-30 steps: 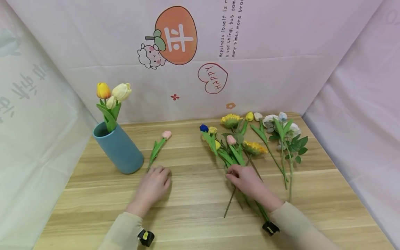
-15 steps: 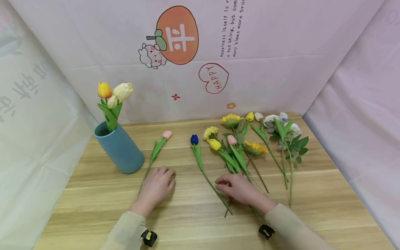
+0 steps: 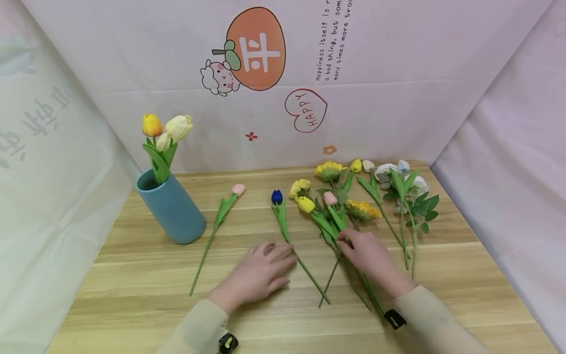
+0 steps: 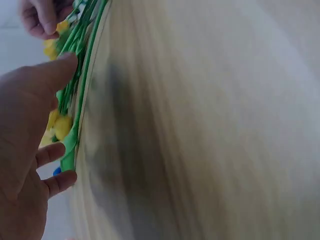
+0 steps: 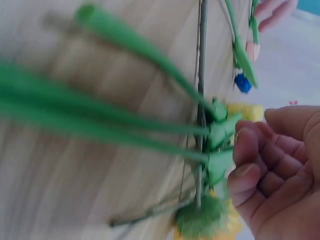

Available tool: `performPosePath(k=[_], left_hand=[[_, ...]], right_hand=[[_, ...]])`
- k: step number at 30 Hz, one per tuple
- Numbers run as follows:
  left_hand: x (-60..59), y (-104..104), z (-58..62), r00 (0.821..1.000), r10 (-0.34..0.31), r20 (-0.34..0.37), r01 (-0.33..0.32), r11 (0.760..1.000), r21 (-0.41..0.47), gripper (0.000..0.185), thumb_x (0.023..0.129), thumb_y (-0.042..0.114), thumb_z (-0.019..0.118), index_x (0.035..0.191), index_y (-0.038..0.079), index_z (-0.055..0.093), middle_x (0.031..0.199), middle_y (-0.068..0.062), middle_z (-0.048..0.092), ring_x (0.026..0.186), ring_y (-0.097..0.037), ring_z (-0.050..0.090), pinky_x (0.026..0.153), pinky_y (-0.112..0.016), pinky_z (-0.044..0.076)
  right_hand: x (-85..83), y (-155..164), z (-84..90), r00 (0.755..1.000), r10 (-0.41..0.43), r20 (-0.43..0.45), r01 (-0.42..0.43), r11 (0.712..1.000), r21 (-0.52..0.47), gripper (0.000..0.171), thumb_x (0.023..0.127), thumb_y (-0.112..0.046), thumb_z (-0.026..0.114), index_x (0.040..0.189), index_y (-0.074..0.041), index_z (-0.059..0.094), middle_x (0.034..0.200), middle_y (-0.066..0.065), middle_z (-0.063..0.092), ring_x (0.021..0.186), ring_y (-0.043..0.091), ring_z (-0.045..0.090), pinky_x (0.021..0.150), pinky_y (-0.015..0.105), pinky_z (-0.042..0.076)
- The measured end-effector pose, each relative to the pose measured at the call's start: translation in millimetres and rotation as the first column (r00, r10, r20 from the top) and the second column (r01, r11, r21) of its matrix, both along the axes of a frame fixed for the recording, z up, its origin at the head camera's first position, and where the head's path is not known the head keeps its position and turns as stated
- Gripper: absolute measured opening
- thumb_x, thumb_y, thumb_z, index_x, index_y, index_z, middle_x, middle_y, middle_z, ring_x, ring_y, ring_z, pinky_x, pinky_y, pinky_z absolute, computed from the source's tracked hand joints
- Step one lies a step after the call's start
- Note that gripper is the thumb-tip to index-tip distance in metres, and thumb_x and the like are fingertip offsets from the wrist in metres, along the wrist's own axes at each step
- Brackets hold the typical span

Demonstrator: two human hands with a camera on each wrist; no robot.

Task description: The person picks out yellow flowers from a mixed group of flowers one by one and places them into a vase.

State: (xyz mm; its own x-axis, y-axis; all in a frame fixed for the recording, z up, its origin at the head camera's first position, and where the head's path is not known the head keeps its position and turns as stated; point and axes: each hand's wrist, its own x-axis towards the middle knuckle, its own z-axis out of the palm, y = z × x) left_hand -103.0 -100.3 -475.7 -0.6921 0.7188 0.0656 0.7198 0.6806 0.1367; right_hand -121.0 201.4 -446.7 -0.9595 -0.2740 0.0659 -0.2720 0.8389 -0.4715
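- The left hand (image 3: 258, 275) lies flat on the wooden table (image 3: 464, 275), fingers spread and relaxed, fingertips touching or just over the stem of the blue tulip (image 3: 276, 197); it has nothing clasped.
- That tulip lies alone between the pink tulip (image 3: 238, 190) on its left and the heap of loose flowers on its right, its stem running down towards the person.
- The right hand (image 3: 369, 255) reaches into the stems of the heap, fingers (image 5: 248, 177) curled by the green stems; whether they actually pinch a stem I cannot tell.
- The heap holds a yellow tulip (image 3: 305, 204), a smaller pink tulip (image 3: 329, 198), a sunflower (image 3: 361, 210) and more behind.
- The blue vase (image 3: 173, 211) stands at the far left with three tulips (image 3: 167, 129) upright in it.
- Judged from this, the step in hand is sorting single stems out of the heap.
- The next move calls for the right hand to close on one stem only and draw it free without dragging its neighbours.
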Motion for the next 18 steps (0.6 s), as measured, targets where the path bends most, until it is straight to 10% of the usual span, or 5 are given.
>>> performPosePath(k=[7,18], left_hand=[[7.7,15,-9.6,0.989,-0.146,0.019,0.147,0.988,-0.057,0.061,0.105,0.059,0.04,0.16,0.035,0.034,0.167,0.007,0.03,0.148,-0.039,0.034,0.114,-0.06,0.033],[7.5,-1,-8.1,0.999,-0.034,0.039,0.037,0.996,-0.081,0.055,0.104,0.061,0.041,0.15,0.032,0.053,0.159,-0.002,0.042,0.148,-0.037,0.034,0.117,-0.061,0.03]], right_hand=[[-0.7,23,2.4,0.993,-0.081,0.091,0.075,0.995,0.069,0.012,0.098,-0.02,0.068,0.094,-0.009,0.064,0.066,-0.001,0.059,0.051,0.013,0.046,0.047,0.03,0.038],[4.8,43,-6.7,0.982,-0.057,0.178,0.032,0.99,0.137,0.019,0.092,-0.027,0.075,0.087,-0.011,0.066,0.076,-0.002,0.065,0.063,0.013,0.056,0.057,0.035,0.049]])
